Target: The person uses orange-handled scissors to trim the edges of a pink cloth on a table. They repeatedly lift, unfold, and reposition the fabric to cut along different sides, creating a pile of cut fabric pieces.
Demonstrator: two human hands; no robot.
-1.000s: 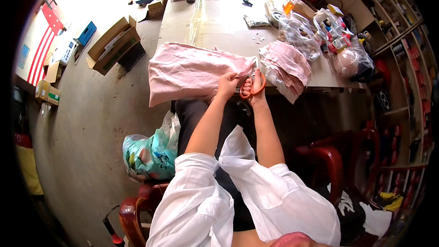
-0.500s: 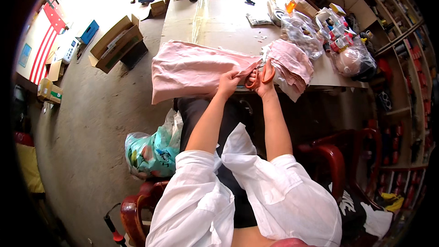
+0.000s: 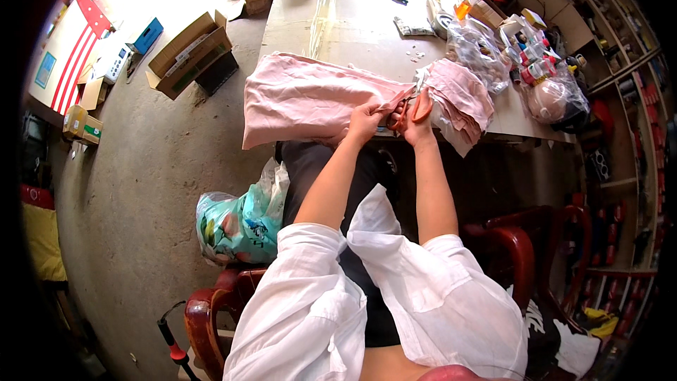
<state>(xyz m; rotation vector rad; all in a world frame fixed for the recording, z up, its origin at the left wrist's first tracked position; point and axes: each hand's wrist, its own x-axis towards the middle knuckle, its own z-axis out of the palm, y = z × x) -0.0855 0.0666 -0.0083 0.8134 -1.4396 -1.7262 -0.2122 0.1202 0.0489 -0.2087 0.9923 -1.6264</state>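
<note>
Left hand (image 3: 364, 122) is clamped on the pink cloth (image 3: 303, 99); by the right hand (image 3: 416, 124) the orange-handled scissors (image 3: 423, 107) are gripped. Both hands are held near each other at the near edge of the table (image 3: 367, 35), where the cloth is spread, its wide end reaching past the left edge. Beyond the cloth, a broad stretch of table top is seen; toward the table's right side, room is narrowed by a pink pile (image 3: 462, 95). Plain, wrinkled fabric is shown. Its long axis is laid along the near edge, with the gathered, narrow end pointed to the table's right side.
</note>
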